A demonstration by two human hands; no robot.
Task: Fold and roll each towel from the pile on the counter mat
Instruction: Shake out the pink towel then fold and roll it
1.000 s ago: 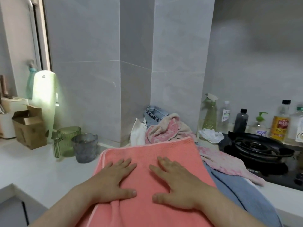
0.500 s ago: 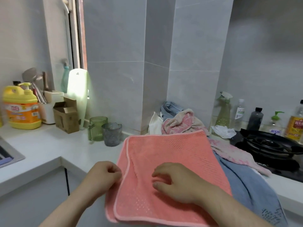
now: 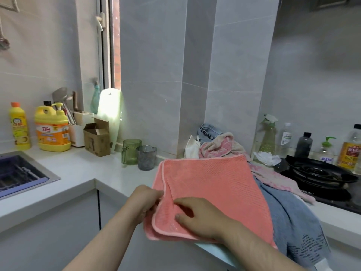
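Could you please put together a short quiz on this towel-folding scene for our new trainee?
1. True or false: the left hand grips the coral towel at its left edge.
2. What lies under the coral towel's right side? A) blue towel B) yellow towel C) bare counter
3. Fill in: beside the green cup stands a ___ cup.
Key: 1 true; 2 A; 3 grey.

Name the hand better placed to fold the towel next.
Left, likely: the left hand pinches the left edge of the towel, ready to carry it across; the right hand sits on top, pinning it.
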